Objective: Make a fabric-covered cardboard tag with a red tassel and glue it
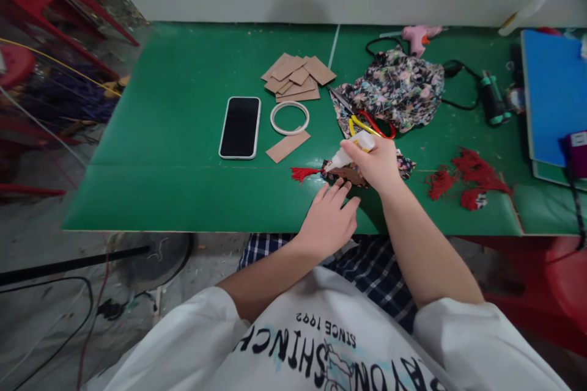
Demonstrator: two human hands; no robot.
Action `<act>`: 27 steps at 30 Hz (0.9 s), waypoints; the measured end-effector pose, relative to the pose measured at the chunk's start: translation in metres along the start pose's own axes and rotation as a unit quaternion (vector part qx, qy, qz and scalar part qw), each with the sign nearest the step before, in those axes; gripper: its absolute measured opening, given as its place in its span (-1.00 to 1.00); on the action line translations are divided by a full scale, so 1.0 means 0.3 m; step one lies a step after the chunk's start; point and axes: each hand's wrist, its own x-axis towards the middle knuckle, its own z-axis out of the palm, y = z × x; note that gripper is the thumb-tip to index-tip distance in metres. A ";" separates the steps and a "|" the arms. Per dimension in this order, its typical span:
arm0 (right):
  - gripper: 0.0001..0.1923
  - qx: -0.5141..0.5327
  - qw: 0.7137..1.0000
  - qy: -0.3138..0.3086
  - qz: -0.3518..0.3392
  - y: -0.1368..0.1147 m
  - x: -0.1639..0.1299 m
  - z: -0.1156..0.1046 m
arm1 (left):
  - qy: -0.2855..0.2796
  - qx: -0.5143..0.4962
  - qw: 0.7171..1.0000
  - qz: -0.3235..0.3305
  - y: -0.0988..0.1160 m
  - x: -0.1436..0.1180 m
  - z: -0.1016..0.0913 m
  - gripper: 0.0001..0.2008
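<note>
My right hand point(376, 162) is closed around a white glue bottle point(342, 159), tilted so its nozzle meets the left end of a piece of brown card and dark floral cloth point(348, 175). A red tassel point(305, 173) sticks out from that end. My left hand point(331, 214) lies with fingers stretched on the near edge of the card and cloth. Just beyond my right hand are scissors point(367, 124) with red and yellow handles, resting on a crumpled floral fabric point(394, 88).
A phone point(239, 127), a roll of white tape point(290, 118), a loose card strip point(288, 145) and a card pile point(298, 76) lie on the green table point(183, 195). Red tassels point(472, 177), a pink glue gun point(418, 40) and a blue board point(554, 98) are rightward.
</note>
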 end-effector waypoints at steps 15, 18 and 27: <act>-0.62 0.033 0.999 -0.009 0.039 0.029 0.010 -0.004 | 0.000 -0.004 1.000 -0.001 -0.001 -0.005 0.002 -0.70; -0.62 -0.002 1.000 -0.009 0.007 0.023 0.004 0.003 | 0.004 -0.002 1.000 0.000 -0.001 -0.004 0.004 -0.70; -0.58 -0.143 0.985 -0.004 -0.093 0.000 -0.016 0.018 | -0.006 -0.008 1.000 -0.003 -0.001 0.000 -0.006 -0.71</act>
